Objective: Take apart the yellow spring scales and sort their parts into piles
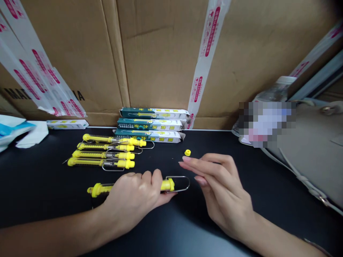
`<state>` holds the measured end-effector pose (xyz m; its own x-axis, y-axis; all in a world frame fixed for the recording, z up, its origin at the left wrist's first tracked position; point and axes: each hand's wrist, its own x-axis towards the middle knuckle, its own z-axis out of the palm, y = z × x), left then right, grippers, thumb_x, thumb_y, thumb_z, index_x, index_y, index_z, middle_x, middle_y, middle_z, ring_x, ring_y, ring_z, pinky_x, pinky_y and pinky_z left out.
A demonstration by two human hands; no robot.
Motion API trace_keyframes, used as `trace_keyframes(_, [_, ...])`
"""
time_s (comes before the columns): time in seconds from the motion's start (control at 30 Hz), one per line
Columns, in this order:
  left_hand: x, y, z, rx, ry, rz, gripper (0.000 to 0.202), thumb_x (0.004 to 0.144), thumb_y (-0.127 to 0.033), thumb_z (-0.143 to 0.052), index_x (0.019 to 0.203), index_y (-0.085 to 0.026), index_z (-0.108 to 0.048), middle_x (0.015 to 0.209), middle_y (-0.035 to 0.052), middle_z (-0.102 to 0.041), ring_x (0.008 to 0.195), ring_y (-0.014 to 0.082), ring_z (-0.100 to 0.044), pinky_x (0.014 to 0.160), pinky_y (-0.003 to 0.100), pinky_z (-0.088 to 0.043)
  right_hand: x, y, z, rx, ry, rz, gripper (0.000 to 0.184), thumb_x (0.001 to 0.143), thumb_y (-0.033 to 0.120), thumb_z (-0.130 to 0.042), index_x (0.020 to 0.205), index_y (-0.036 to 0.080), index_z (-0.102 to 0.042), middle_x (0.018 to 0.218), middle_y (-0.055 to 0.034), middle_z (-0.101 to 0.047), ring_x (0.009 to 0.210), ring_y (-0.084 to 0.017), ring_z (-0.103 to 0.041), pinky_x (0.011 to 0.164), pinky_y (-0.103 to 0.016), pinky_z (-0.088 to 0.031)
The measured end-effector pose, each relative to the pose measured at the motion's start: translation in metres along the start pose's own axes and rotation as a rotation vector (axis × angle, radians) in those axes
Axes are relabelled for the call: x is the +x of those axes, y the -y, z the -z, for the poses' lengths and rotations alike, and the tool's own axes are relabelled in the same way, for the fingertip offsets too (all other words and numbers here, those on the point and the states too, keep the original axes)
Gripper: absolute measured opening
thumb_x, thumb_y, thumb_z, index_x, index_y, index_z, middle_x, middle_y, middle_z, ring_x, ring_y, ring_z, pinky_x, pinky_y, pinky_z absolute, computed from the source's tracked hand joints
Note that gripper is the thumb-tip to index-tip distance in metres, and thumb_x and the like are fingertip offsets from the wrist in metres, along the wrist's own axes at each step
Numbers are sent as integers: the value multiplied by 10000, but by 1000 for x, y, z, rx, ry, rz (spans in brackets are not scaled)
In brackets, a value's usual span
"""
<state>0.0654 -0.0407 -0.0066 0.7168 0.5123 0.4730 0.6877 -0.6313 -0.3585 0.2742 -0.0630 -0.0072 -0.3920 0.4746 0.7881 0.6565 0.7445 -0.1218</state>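
My left hand (136,194) is wrapped round a yellow tubular spring scale (167,185), held level just above the black table. Its yellow end and wire loop stick out to the right of my fist, its other end to the left; the middle is hidden. My right hand (227,196) is open, its fingers stretched towards the left and the thumb apart below them. Just beyond those fingertips lies a small yellow cap (188,152) on the table. Several similar spring scales (102,162) lie side by side behind my left hand, with wire loops at their right parts.
Three green-and-white boxes (148,135) lie stacked in a row at the back, with another box (66,124) farther left. White and blue packaging (29,132) sits at the left edge. A clear bottle (276,91) and a beige bag (313,150) stand at right. Taped cardboard (160,53) walls the back.
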Motion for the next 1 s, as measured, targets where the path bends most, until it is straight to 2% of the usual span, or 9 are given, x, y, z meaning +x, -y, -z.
trace_keyframes(0.13, [-1,2,0,18,-36,-17,392,792,-503,-738,713,-184,-523,514,-33,-544,409,180,-583,393,284,-423,-1,0,-6,106,141,-237,278,962,162,-532,1238,152,-565,1016,-111,-630,959,-229,-573,816,-387,-522])
trace_keyframes(0.23, [-2,2,-1,11,-36,-16,412,793,-528,-729,708,-192,-506,524,-43,-534,438,171,-586,428,281,-421,-3,-3,-11,229,222,-293,144,979,196,-520,1032,184,-653,977,-82,-656,924,-203,-612,803,-335,-525])
trace_keyframes(0.3, [-2,2,-2,-10,-32,-12,433,800,-572,-697,720,-191,-508,533,-41,-543,450,167,-592,438,278,-412,-4,-3,-13,308,249,-343,193,993,209,-494,904,193,-665,851,-47,-677,779,-169,-635,707,-287,-519])
trace_keyframes(0.43, [-2,2,-6,-56,4,-4,463,831,-618,-635,717,-187,-510,518,-37,-560,429,159,-594,408,262,-365,-4,2,-14,420,345,-585,264,1015,301,-443,898,203,-658,587,32,-616,496,-117,-586,538,-230,-466])
trace_keyframes(0.5, [-2,2,-8,-56,7,18,467,806,-618,-662,711,-186,-511,511,-34,-575,416,158,-592,397,255,-357,-2,4,-15,478,359,-701,297,1009,358,-447,860,203,-652,562,38,-597,477,-113,-574,521,-223,-451])
trace_keyframes(0.6, [0,1,-9,-43,-34,34,424,769,-560,-710,716,-182,-526,521,-30,-592,423,162,-605,400,256,-382,5,4,-16,608,332,-871,371,962,471,-503,763,190,-640,679,4,-631,550,-122,-589,547,-229,-456])
trace_keyframes(0.7, [2,1,-9,-42,-61,38,363,804,-508,-667,717,-182,-533,516,-33,-581,408,160,-598,379,266,-373,10,1,-18,819,307,-1019,428,904,556,-558,728,174,-638,727,-8,-631,622,-128,-575,602,-235,-467])
trace_keyframes(0.83, [3,1,-8,-55,-103,49,341,937,-447,-481,714,-192,-521,515,-26,-567,402,161,-589,379,282,-349,12,-1,-18,973,254,-1069,447,879,583,-587,715,169,-629,721,-3,-621,658,-124,-540,637,-235,-457])
trace_keyframes(1.0, [3,2,-7,-101,-79,22,312,1023,-406,-396,914,-164,-560,632,-15,-622,509,158,-625,468,284,-378,12,-2,-17,930,284,-1049,474,883,610,-560,692,177,-576,661,12,-568,623,-126,-520,624,-252,-450])
